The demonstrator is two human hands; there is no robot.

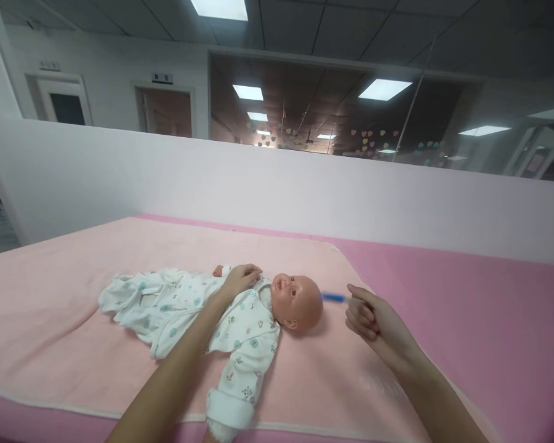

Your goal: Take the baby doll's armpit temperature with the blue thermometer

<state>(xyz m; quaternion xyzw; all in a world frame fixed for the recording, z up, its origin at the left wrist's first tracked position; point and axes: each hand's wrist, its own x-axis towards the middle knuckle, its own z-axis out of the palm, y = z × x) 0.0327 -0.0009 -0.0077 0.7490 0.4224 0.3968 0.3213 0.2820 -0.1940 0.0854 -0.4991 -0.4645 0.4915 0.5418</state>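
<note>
A baby doll lies on its back, its head toward the right, in a white sleepsuit with green and dark prints. My left hand lies flat on the doll's upper chest, fingers stretched toward its neck. To the right of the head, my right hand is closed around the end of a slim blue stick-like object. Motion smears this object, so its exact kind cannot be made out. Its blue tip points at the crown of the doll's head; whether they touch is unclear.
A peach-coloured mat lies under the doll on a pink surface. Behind it runs a low white partition. Farther back are a large window with heart stickers and a doorway.
</note>
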